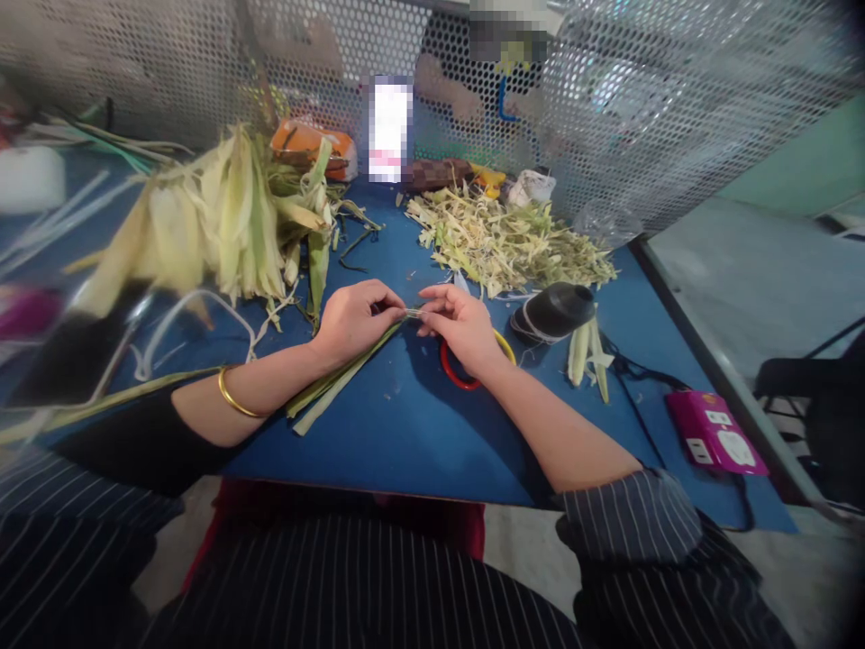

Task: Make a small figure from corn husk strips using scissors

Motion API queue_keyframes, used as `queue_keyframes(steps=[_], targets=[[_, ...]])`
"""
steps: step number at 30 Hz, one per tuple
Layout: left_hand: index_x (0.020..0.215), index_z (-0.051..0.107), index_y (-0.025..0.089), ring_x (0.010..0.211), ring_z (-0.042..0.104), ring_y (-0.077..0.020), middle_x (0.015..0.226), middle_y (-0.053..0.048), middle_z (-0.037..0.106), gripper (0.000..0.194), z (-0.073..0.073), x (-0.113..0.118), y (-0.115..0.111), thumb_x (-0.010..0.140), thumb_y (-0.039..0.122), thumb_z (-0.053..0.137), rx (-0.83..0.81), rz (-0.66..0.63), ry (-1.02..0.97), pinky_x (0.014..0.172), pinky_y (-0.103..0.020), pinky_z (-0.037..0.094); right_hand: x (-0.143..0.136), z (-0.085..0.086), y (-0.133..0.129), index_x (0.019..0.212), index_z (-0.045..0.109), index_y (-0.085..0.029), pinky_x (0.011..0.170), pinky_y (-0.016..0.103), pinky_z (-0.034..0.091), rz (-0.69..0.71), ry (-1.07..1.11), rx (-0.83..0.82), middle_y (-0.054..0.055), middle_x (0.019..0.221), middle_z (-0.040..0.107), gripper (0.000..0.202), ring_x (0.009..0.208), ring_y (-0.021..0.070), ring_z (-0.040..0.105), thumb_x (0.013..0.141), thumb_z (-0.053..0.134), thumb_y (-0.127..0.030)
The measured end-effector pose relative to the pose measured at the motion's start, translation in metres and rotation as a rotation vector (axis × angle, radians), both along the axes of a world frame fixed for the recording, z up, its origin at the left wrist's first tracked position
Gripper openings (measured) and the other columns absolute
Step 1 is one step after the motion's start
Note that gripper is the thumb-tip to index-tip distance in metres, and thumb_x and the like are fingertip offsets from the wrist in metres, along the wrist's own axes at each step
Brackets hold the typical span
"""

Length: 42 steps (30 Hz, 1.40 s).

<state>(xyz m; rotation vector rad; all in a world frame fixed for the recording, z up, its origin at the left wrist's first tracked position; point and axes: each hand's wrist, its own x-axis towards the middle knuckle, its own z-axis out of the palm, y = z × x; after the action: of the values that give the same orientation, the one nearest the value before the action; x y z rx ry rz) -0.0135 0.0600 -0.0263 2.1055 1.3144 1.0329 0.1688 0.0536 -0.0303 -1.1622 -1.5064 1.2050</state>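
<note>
Near the middle of the blue table, my left hand [358,320] pinches the tip of a bundle of green husk strips [338,383], which trails back toward the table's front edge. Thin pale strands [414,313] run from that tip to my right hand [460,326], whose thumb and fingertips are closed on them. The two hands are only a little apart. Under my right hand lie scissors with red and yellow handles [505,346], partly covered by it. A black cone of thread [554,312] rests on its side just to the right.
A pile of husk scraps [506,239] lies at the back, and a large husk bunch [223,216] at the left. A perforated metal screen [378,36] stands behind. A magenta power socket [717,433] with black cables sits at the right. A lit phone [390,126] stands upright.
</note>
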Motion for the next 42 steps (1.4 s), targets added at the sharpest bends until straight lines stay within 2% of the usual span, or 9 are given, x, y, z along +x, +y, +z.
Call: queue_keyframes(steps=[6, 11, 16, 19, 22, 29, 34, 37, 42], targets=[[0.076, 0.067, 0.017, 0.063, 0.054, -0.0128, 0.072, -0.002, 0.065, 0.020, -0.001, -0.004, 0.007, 0.080, 0.033, 0.056, -0.076, 0.035, -0.021, 0.059, -0.025, 0.039, 0.003, 0.005, 0.000, 0.094, 0.057, -0.017, 0.061, 0.027, 0.052, 0.017, -0.039, -0.061, 0.000, 0.073, 0.063, 0.022, 0.059, 0.0114, 0.064, 0.073, 0.062, -0.016], [0.074, 0.060, 0.017, 0.062, 0.049, -0.0126, 0.071, -0.001, 0.061, 0.014, -0.001, -0.005, 0.008, 0.081, 0.027, 0.053, -0.010, 0.149, 0.071, 0.058, -0.026, 0.036, 0.004, 0.008, -0.002, 0.089, 0.060, -0.016, 0.058, 0.027, 0.052, 0.083, -0.114, -0.133, 0.000, 0.071, 0.062, 0.018, 0.056, 0.0116, 0.063, 0.072, 0.060, -0.011], [0.075, 0.056, 0.018, 0.069, 0.052, -0.0146, 0.074, -0.002, 0.060, 0.010, -0.004, -0.004, 0.009, 0.082, 0.022, 0.051, 0.002, 0.174, 0.087, 0.061, -0.027, 0.037, 0.004, 0.014, -0.005, 0.092, 0.061, -0.016, 0.061, 0.028, 0.052, 0.160, -0.184, -0.165, 0.000, 0.071, 0.063, 0.021, 0.058, 0.0113, 0.063, 0.074, 0.055, -0.007], [0.077, 0.055, 0.018, 0.066, 0.055, -0.0137, 0.073, -0.002, 0.062, 0.011, -0.005, -0.003, 0.008, 0.084, 0.022, 0.047, -0.091, 0.139, 0.004, 0.062, -0.027, 0.039, 0.003, 0.019, -0.007, 0.089, 0.064, -0.017, 0.066, 0.028, 0.051, 0.203, -0.265, -0.107, 0.000, 0.067, 0.063, 0.021, 0.061, 0.0115, 0.063, 0.077, 0.051, -0.007], [0.080, 0.054, 0.018, 0.063, 0.057, -0.0117, 0.076, -0.001, 0.066, 0.013, -0.005, -0.002, 0.007, 0.086, 0.022, 0.043, -0.186, 0.082, -0.111, 0.061, -0.025, 0.042, 0.001, 0.020, -0.009, 0.085, 0.064, -0.018, 0.069, 0.029, 0.049, 0.206, -0.337, -0.001, 0.001, 0.074, 0.064, 0.016, 0.062, 0.0114, 0.062, 0.079, 0.051, -0.010], [0.080, 0.054, 0.018, 0.059, 0.058, -0.0107, 0.076, -0.002, 0.068, 0.011, -0.007, -0.001, 0.007, 0.085, 0.024, 0.046, -0.238, 0.073, -0.195, 0.059, -0.024, 0.043, -0.004, 0.017, -0.011, 0.072, 0.058, -0.018, 0.068, 0.030, 0.045, 0.166, -0.396, 0.185, 0.000, 0.071, 0.058, 0.011, 0.065, 0.0126, 0.058, 0.082, 0.054, -0.018], [0.077, 0.055, 0.018, 0.055, 0.056, -0.0100, 0.070, 0.000, 0.066, 0.012, -0.007, -0.001, 0.008, 0.083, 0.027, 0.049, -0.268, 0.080, -0.196, 0.056, -0.023, 0.042, -0.004, 0.017, -0.013, 0.071, 0.059, -0.019, 0.082, 0.034, 0.043, 0.136, -0.322, 0.373, 0.005, 0.096, 0.060, 0.014, 0.091, 0.0169, 0.057, 0.083, 0.053, -0.018], [0.073, 0.055, 0.018, 0.051, 0.053, -0.0090, 0.065, 0.001, 0.064, 0.014, -0.005, 0.000, 0.008, 0.082, 0.028, 0.051, -0.285, 0.104, -0.202, 0.053, -0.022, 0.041, -0.004, 0.017, -0.016, 0.072, 0.059, -0.018, 0.084, 0.034, 0.043, 0.227, -0.235, 0.323, 0.006, 0.106, 0.061, 0.017, 0.097, 0.0170, 0.057, 0.086, 0.049, -0.018], [0.072, 0.053, 0.017, 0.047, 0.049, -0.0061, 0.063, 0.000, 0.061, 0.017, 0.000, 0.002, 0.007, 0.083, 0.030, 0.053, -0.432, 0.035, -0.459, 0.046, -0.020, 0.036, -0.003, 0.015, -0.014, 0.073, 0.057, -0.018, 0.076, 0.031, 0.044, 0.296, -0.150, 0.228, 0.005, 0.095, 0.062, 0.019, 0.086, 0.0146, 0.058, 0.088, 0.046, -0.021]])
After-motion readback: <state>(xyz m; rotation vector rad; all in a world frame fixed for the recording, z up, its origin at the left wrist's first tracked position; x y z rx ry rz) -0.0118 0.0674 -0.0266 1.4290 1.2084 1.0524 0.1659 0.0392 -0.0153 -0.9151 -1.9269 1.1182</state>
